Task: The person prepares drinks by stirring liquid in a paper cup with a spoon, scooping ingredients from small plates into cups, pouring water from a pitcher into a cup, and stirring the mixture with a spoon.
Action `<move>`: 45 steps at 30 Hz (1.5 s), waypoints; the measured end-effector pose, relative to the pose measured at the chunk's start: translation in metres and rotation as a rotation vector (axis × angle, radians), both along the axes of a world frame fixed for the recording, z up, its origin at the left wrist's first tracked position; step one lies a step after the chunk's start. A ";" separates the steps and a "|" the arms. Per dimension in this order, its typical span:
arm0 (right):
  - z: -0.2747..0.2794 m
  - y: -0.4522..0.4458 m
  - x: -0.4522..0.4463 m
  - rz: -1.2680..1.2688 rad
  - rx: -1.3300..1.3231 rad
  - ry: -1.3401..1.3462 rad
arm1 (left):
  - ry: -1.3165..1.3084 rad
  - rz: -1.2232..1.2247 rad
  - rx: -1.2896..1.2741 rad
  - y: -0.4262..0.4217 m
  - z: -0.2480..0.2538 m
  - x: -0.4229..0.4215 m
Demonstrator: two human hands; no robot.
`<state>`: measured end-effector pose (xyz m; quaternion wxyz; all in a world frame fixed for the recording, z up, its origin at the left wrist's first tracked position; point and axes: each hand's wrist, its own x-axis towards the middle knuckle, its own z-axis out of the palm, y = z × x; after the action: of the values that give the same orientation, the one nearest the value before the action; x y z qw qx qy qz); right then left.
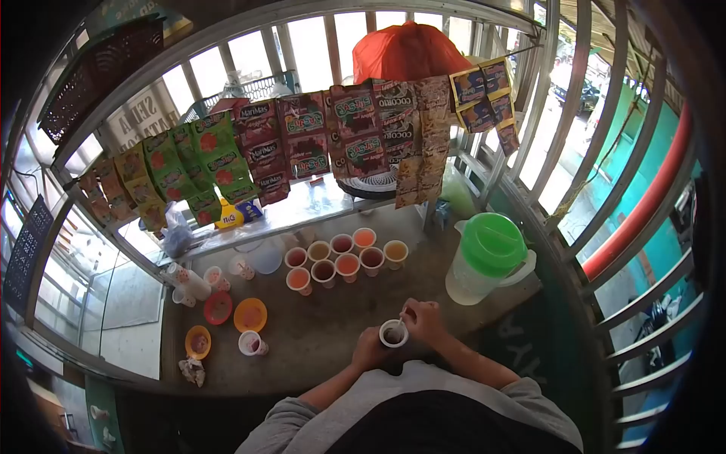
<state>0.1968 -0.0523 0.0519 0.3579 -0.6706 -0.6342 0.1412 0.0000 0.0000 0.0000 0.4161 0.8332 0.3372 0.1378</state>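
Note:
Near the counter's front edge, my left hand is wrapped round a white cup with something dark in it. My right hand pinches a thin pale stirrer at the cup's mouth. The stirrer's lower end is inside the cup, and I cannot tell if it is a spoon. Ahead of my hands several filled cups stand close together, with red, orange, brown and yellowish drinks; one is an orange drink. To my right stands a clear pitcher with a green lid and pale contents.
At left are a white patterned cup, an orange dish, a red dish, a smaller orange dish and a crumpled cloth. Strips of drink sachets hang across the front. Metal bars enclose the right side.

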 end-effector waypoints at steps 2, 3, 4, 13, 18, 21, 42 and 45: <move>-0.005 -0.003 -0.001 0.029 -0.108 0.014 | -0.190 0.015 0.124 0.001 -0.015 -0.001; 0.005 -0.003 0.003 0.021 -0.113 -0.008 | -0.213 0.010 0.119 -0.003 -0.017 0.006; 0.011 -0.002 -0.001 -0.002 -0.084 -0.003 | -0.242 0.094 0.185 -0.005 -0.020 0.003; 0.000 0.005 -0.023 -0.135 0.022 -0.155 | -0.308 0.118 0.110 0.001 -0.013 0.000; -0.005 0.002 -0.036 -0.187 0.043 -0.102 | -0.202 0.145 -0.078 -0.004 0.032 -0.004; 0.001 -0.001 -0.041 -0.232 0.103 -0.128 | -0.321 0.157 -0.075 -0.008 0.032 -0.005; -0.010 0.001 -0.067 -0.408 0.129 -0.043 | -0.402 0.150 -0.083 0.007 -0.029 -0.013; -0.003 0.007 -0.066 -0.400 0.136 -0.050 | -0.428 0.132 -0.073 0.008 -0.024 -0.015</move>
<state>0.1309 -0.0456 0.0491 0.4075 -0.7608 -0.5050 0.0076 -0.0152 0.0077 -0.0236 0.4981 0.7455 0.2997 0.3259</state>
